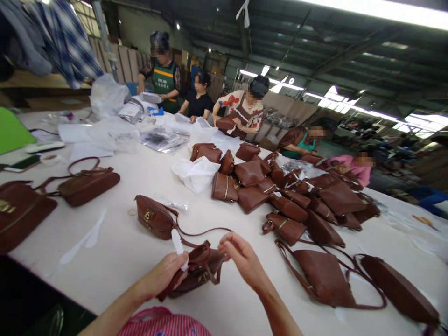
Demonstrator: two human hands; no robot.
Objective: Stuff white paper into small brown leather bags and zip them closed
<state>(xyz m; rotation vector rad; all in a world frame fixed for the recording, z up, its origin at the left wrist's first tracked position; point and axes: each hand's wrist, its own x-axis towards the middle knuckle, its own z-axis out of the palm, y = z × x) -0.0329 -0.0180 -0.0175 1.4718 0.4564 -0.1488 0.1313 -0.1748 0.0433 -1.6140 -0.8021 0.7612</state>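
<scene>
A brown leather handbag [205, 273] with straps and gold-coloured hardware is at the table's near edge, in front of me. Closed around its left side is my left hand [170, 268], which also pinches a white scalloped strip [177, 241] under the thumb. My right hand [240, 254] is by the bag's upper right corner, fingertips drawn together; whatever they pinch is too small to make out. Just beyond lies another brown handbag [156, 217] with a gold-coloured clasp, its thin strap trailing right.
A large pile of brown bags [250, 175] covers the table's middle right. Two more bags [87, 186] lie left, near loose white strips [86, 238]. Clear plastic [164, 140] and white sheets lie farther back. Several co-workers [241, 112] are along the far side.
</scene>
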